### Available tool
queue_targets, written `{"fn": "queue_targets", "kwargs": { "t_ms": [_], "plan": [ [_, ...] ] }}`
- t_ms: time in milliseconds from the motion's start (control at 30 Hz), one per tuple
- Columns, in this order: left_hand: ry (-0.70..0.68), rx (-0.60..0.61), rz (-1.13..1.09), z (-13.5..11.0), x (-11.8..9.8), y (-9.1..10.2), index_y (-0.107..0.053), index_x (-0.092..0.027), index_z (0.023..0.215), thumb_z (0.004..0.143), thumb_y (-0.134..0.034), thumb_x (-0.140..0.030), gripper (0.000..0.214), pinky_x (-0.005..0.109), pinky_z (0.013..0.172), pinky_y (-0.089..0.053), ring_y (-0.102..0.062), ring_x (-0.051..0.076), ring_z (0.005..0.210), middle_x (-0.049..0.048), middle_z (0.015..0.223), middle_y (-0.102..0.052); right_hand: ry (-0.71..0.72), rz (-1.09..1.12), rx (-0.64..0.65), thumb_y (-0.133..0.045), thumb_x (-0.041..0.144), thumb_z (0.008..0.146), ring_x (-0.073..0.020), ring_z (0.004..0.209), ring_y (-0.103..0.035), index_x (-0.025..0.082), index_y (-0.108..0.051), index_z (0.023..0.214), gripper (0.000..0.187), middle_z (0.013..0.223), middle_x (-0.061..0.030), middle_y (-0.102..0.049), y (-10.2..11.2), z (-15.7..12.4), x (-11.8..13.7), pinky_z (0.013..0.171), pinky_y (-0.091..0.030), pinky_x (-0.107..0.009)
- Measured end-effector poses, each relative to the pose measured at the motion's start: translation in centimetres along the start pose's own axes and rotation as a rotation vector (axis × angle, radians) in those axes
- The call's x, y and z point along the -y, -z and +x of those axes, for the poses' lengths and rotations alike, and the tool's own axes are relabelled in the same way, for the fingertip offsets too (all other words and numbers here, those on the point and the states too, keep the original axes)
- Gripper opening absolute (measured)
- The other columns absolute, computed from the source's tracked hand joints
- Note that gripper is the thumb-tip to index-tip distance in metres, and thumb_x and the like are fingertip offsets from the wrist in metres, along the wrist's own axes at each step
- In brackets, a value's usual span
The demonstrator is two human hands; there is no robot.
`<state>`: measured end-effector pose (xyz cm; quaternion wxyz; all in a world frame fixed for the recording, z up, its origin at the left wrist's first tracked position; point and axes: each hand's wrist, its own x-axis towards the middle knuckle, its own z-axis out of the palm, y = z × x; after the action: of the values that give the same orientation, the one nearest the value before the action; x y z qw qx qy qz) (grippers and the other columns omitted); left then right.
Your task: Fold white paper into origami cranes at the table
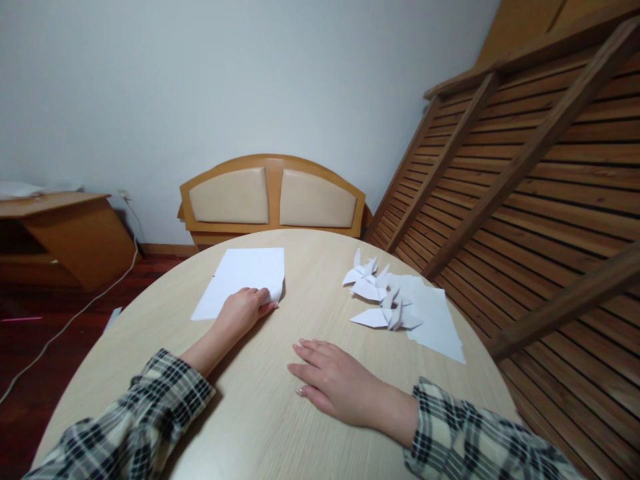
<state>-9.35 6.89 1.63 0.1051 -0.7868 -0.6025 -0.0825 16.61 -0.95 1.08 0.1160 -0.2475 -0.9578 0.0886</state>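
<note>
At the left of the round table [240,413] lies white paper [245,273], perhaps more than one sheet. My left hand [245,308] is closed on its near right corner, which curls up between thumb and fingers. My right hand [333,380] rests palm down on the tabletop with its fingers stretched out and nothing in them. Beyond it, to the right, sit several folded white paper cranes [370,287]. They stand partly over loose white sheets [435,313] spread near the table's right edge.
A wooden headboard [273,193] with two cream panels stands behind the table. Slatted wooden boards [540,173] lean along the right side. On the left are a wooden desk [75,233] and a white cable [95,293] running across the dark red floor.
</note>
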Motion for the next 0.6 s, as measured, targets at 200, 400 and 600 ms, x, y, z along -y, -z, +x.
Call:
{"fn": "queue_targets", "kwargs": {
  "t_ms": [200, 400, 600],
  "plan": [
    [-0.020, 0.004, -0.011, -0.1, -0.4, 0.6, -0.065, -0.018, 0.090, 0.096, -0.045, -0.047, 0.036, 0.033, 0.063, -0.043, -0.066, 0.026, 0.079, 0.0105, 0.085, -0.072, -0.012, 0.010, 0.006, -0.046, 0.035, 0.098, -0.0255, 0.138, -0.041, 0.018, -0.058, 0.130, 0.039, 0.145, -0.0135, -0.050, 0.1, 0.0, 0.1, 0.115, -0.032, -0.041],
    [-0.009, 0.068, 0.027, -0.1, -1.2, 1.2, -0.069, -0.017, 0.083, 0.096, -0.042, -0.044, 0.040, 0.033, 0.065, -0.044, -0.067, 0.025, 0.080, 0.0120, 0.085, -0.073, -0.018, 0.019, 0.004, -0.045, 0.036, 0.098, -0.0254, 0.138, -0.040, 0.018, -0.057, 0.131, 0.039, 0.145, -0.0141, -0.049, 0.0, 0.0, 0.1, 0.115, -0.030, -0.041],
    [0.062, 0.139, 0.033, -0.2, -2.1, 1.6, -0.071, -0.013, 0.085, 0.096, -0.041, -0.039, 0.042, 0.031, 0.065, -0.045, -0.068, 0.024, 0.076, 0.0149, 0.083, -0.073, -0.014, 0.010, 0.011, -0.046, 0.036, 0.098, -0.0265, 0.137, -0.041, 0.017, -0.057, 0.130, 0.039, 0.144, -0.0149, -0.050, -0.1, 0.1, 0.1, 0.115, -0.030, -0.041]
  ]
}}
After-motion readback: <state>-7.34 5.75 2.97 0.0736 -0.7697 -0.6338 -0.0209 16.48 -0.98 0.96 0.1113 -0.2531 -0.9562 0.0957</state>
